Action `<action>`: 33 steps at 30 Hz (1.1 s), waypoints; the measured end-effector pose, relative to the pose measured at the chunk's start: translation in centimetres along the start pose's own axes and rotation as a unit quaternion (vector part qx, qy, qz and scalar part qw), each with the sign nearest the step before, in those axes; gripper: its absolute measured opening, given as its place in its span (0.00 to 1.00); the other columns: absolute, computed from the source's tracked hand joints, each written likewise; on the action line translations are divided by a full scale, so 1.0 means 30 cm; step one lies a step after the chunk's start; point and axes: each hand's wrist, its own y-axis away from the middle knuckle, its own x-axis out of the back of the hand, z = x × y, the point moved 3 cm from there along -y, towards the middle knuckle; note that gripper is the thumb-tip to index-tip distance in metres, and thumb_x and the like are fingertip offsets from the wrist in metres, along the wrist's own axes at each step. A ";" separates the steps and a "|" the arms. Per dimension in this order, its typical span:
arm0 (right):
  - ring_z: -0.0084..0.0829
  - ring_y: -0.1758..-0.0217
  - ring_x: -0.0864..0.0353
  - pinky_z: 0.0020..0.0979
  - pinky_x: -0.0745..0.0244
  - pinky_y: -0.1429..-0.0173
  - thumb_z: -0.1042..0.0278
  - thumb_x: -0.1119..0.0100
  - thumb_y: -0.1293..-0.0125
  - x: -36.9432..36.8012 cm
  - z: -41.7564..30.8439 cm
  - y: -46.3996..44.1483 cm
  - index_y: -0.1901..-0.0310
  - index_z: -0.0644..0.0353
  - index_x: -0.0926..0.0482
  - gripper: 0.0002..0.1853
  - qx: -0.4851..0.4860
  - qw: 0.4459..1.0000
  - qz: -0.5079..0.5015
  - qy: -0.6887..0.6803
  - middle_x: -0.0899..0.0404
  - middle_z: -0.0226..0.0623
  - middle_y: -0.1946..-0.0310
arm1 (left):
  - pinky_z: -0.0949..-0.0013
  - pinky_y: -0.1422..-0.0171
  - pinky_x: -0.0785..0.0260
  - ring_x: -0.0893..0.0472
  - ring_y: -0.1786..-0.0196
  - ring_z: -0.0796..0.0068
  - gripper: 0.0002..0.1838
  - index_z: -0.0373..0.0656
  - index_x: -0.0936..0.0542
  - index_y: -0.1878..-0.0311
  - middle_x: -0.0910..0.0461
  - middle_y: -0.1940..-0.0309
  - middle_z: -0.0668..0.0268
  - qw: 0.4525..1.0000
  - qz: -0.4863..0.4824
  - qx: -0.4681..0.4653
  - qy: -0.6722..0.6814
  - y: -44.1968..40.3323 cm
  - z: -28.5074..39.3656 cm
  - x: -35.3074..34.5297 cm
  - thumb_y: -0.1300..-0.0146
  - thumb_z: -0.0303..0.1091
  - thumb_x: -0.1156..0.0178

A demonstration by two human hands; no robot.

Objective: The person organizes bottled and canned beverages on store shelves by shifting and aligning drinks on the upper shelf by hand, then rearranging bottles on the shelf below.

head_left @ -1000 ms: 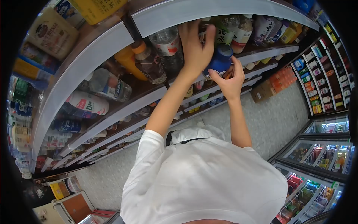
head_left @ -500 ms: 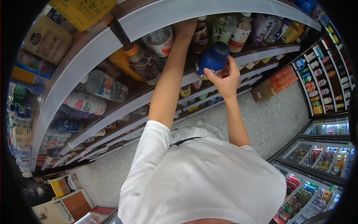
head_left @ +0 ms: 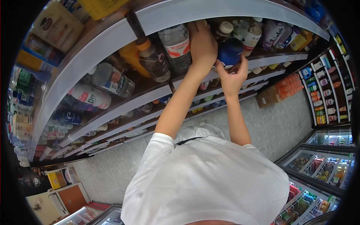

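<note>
My right hand [head_left: 233, 77] grips a dark blue bottle [head_left: 230, 52] near the shelf's front edge, thumb on one side and fingers on the other. My left hand [head_left: 203, 45] reaches onto the same shelf, between a clear bottle with a red and white label [head_left: 177, 48] and a bottle with a pale cap [head_left: 225, 28]. Its fingertips are hidden behind the hand and under the upper shelf edge, so what they hold, if anything, cannot be seen. An orange-capped dark bottle [head_left: 154, 63] stands further left.
The upper shelf's grey edge [head_left: 210, 12] curves over both hands. Lower shelves with bottles lie beneath. On the tiled floor [head_left: 262, 123] are a cardboard box [head_left: 267, 96] and an orange pack [head_left: 289, 87]. Glass-fronted coolers [head_left: 318, 163] stand at the right.
My left hand went deeper into the shelf, then came partly back out beside the blue bottle. The blue bottle, in my right hand, tilted outward and has moved back toward the shelf.
</note>
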 end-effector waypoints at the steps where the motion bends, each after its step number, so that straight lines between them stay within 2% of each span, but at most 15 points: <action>1: 0.24 0.76 0.37 0.27 0.38 0.70 0.62 0.24 0.59 0.002 0.001 -0.004 0.46 0.69 0.29 0.37 0.009 0.999 0.021 0.023 0.31 0.35 0.66 | 0.46 0.49 0.35 0.32 0.49 0.32 0.21 0.28 0.39 0.44 0.37 0.49 0.36 1.000 0.002 0.001 -0.002 0.006 0.005 0.006 0.39 0.20 0.49; 4: 0.26 0.74 0.37 0.28 0.38 0.69 0.62 0.24 0.59 0.000 0.010 0.000 0.45 0.67 0.29 0.38 -0.002 0.999 0.031 0.030 0.32 0.35 0.66 | 0.48 0.54 0.33 0.29 0.53 0.35 0.23 0.32 0.39 0.42 0.36 0.50 0.39 1.000 -0.006 0.001 -0.001 0.018 0.010 0.017 0.41 0.19 0.48; 8: 0.27 0.73 0.37 0.28 0.38 0.68 0.63 0.24 0.59 0.003 0.007 0.006 0.44 0.67 0.29 0.38 0.005 0.999 0.032 0.039 0.32 0.36 0.63 | 0.49 0.53 0.32 0.27 0.51 0.40 0.24 0.33 0.35 0.42 0.31 0.51 0.44 1.000 -0.010 -0.006 -0.026 0.065 0.051 0.049 0.42 0.20 0.45; 10: 0.27 0.74 0.37 0.28 0.38 0.68 0.63 0.24 0.59 -0.004 0.009 0.008 0.44 0.67 0.30 0.38 0.005 0.999 0.037 0.038 0.32 0.36 0.63 | 0.52 0.45 0.31 0.23 0.53 0.47 0.20 0.38 0.29 0.43 0.24 0.56 0.49 0.995 0.046 -0.053 -0.071 0.088 0.072 0.061 0.40 0.23 0.44; 13: 0.27 0.74 0.37 0.28 0.38 0.68 0.64 0.25 0.58 -0.006 0.002 0.009 0.43 0.67 0.30 0.38 0.004 0.999 0.035 0.032 0.32 0.36 0.62 | 0.55 0.40 0.32 0.22 0.52 0.52 0.18 0.39 0.26 0.47 0.21 0.56 0.53 0.999 0.034 -0.011 -0.039 0.111 0.080 0.088 0.42 0.24 0.41; 17: 0.26 0.74 0.38 0.28 0.38 0.68 0.65 0.25 0.59 -0.015 0.011 0.017 0.44 0.67 0.30 0.38 0.007 0.998 0.039 0.038 0.32 0.36 0.62 | 0.52 0.40 0.32 0.21 0.52 0.53 0.17 0.39 0.25 0.50 0.20 0.56 0.53 0.997 0.058 -0.047 0.008 0.129 0.052 0.110 0.44 0.24 0.38; 19: 0.25 0.73 0.36 0.27 0.37 0.68 0.66 0.24 0.58 -0.015 0.008 0.027 0.43 0.67 0.31 0.39 -0.011 0.999 0.041 0.034 0.32 0.36 0.61 | 0.50 0.43 0.32 0.21 0.54 0.54 0.19 0.41 0.26 0.50 0.21 0.56 0.56 0.989 0.073 -0.125 0.029 0.137 0.039 0.108 0.46 0.24 0.36; 20: 0.24 0.72 0.34 0.26 0.36 0.68 0.67 0.23 0.58 -0.015 0.011 0.029 0.43 0.68 0.32 0.39 -0.029 0.998 0.044 0.030 0.32 0.36 0.59 | 0.50 0.43 0.32 0.21 0.54 0.54 0.19 0.41 0.26 0.50 0.21 0.56 0.56 0.989 0.074 -0.124 0.029 0.144 0.019 0.106 0.46 0.24 0.36; 21: 0.24 0.72 0.34 0.26 0.36 0.68 0.67 0.23 0.58 -0.020 0.022 0.031 0.43 0.68 0.32 0.39 -0.028 0.998 0.043 0.031 0.32 0.36 0.59 | 0.50 0.44 0.31 0.22 0.55 0.55 0.20 0.43 0.26 0.49 0.21 0.56 0.57 0.983 0.076 -0.163 0.047 0.152 0.007 0.105 0.47 0.24 0.36; 23: 0.22 0.67 0.30 0.23 0.34 0.70 0.70 0.22 0.57 -0.020 0.068 0.048 0.42 0.69 0.34 0.40 -0.036 0.991 0.076 -0.102 0.33 0.36 0.55 | 0.50 0.45 0.31 0.22 0.56 0.55 0.22 0.44 0.27 0.48 0.22 0.57 0.58 0.974 0.078 -0.200 0.065 0.166 -0.014 0.101 0.47 0.24 0.36; 24: 0.22 0.62 0.27 0.21 0.32 0.70 0.73 0.22 0.56 -0.019 0.069 0.051 0.42 0.69 0.37 0.40 -0.034 0.989 0.067 -0.124 0.35 0.37 0.52 | 0.51 0.45 0.32 0.23 0.57 0.56 0.22 0.46 0.27 0.48 0.22 0.57 0.59 0.968 0.080 -0.225 0.071 0.172 -0.016 0.104 0.47 0.23 0.37; 25: 0.22 0.62 0.27 0.21 0.32 0.70 0.73 0.22 0.56 -0.017 0.067 0.049 0.42 0.69 0.37 0.40 -0.034 0.990 0.066 -0.124 0.35 0.37 0.52 | 0.52 0.45 0.32 0.24 0.57 0.56 0.23 0.47 0.28 0.47 0.23 0.58 0.59 0.962 0.082 -0.249 0.076 0.178 -0.016 0.106 0.47 0.23 0.38; 28: 0.24 0.60 0.26 0.22 0.30 0.68 0.74 0.23 0.55 -0.011 0.066 0.037 0.42 0.68 0.37 0.39 -0.037 0.985 0.075 -0.150 0.36 0.37 0.51 | 0.54 0.47 0.31 0.24 0.58 0.56 0.20 0.48 0.28 0.49 0.22 0.59 0.57 0.959 0.095 -0.257 0.066 0.184 -0.007 0.109 0.46 0.24 0.39; 30: 0.25 0.58 0.25 0.22 0.29 0.66 0.74 0.23 0.55 -0.003 0.076 0.028 0.42 0.68 0.37 0.39 -0.026 0.992 0.063 -0.108 0.36 0.37 0.50 | 0.56 0.48 0.31 0.23 0.58 0.56 0.19 0.48 0.28 0.49 0.22 0.59 0.57 0.956 0.105 -0.267 0.069 0.182 0.009 0.120 0.45 0.25 0.39; 33: 0.26 0.56 0.24 0.23 0.27 0.63 0.74 0.23 0.55 -0.006 0.086 0.026 0.43 0.67 0.36 0.39 -0.053 0.990 0.050 -0.118 0.36 0.38 0.50 | 0.60 0.53 0.32 0.23 0.59 0.58 0.18 0.46 0.29 0.48 0.22 0.59 0.55 0.966 0.079 -0.231 0.083 0.163 0.039 0.154 0.42 0.26 0.40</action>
